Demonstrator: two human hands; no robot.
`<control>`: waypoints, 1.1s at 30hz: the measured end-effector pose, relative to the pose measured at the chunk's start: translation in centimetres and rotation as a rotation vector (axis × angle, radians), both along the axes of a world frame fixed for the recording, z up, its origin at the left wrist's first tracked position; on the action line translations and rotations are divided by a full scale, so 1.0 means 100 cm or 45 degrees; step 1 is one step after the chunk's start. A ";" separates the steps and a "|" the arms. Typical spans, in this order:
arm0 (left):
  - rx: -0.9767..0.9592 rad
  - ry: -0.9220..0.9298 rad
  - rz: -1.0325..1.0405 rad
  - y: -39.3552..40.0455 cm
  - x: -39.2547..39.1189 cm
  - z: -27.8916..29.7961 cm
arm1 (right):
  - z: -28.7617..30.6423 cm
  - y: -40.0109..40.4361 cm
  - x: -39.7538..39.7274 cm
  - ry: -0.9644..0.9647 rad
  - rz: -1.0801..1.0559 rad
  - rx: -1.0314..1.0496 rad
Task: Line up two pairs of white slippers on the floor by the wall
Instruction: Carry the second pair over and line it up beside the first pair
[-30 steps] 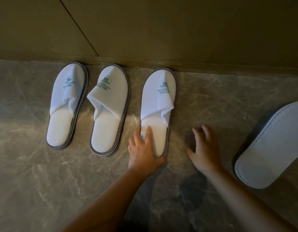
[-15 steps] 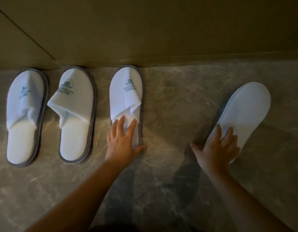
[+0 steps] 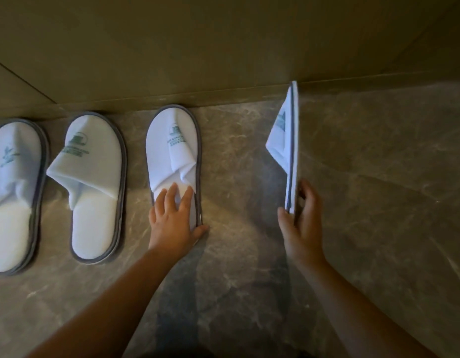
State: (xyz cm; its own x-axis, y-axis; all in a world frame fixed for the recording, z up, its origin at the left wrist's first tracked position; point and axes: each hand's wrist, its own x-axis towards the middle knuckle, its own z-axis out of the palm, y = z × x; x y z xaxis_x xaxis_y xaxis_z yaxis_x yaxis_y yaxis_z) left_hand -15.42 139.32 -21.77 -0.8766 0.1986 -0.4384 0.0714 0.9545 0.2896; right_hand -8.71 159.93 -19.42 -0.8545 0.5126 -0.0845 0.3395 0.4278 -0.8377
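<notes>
- While both forearms reach forward from the lower edge of the view toward the wall, the left hand lies flat, palm down, on the heel part of the third slipper.
- Its fingers are spread and straight, pressing on the slipper and not gripping it; the thumb touches the grey marble floor just beside the slipper's rim.
- To the left of this hand, two more slippers, the second slipper and the first slipper, lie flat with toes near the wall.
- The right hand is turned on its side, thumb toward the left.
- It pinches the heel end of the fourth slipper between thumb and fingers, standing it on its edge, toe pointing to the wall.
</notes>
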 end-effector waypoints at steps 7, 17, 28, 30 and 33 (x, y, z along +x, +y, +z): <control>-0.004 -0.017 -0.038 -0.001 -0.002 0.005 | -0.002 0.005 0.003 -0.213 -0.291 -0.119; 0.030 -0.030 -0.058 -0.003 -0.002 0.009 | -0.011 0.021 0.001 -0.592 -0.129 0.247; 0.042 -0.087 -0.221 -0.027 -0.013 0.008 | -0.019 -0.007 -0.032 -0.824 0.030 0.397; 0.026 -0.090 -0.222 -0.026 -0.013 0.007 | -0.019 -0.012 -0.025 -0.798 0.091 0.402; 0.011 -0.095 -0.217 -0.025 -0.011 0.005 | -0.021 -0.021 -0.011 -0.780 0.229 0.463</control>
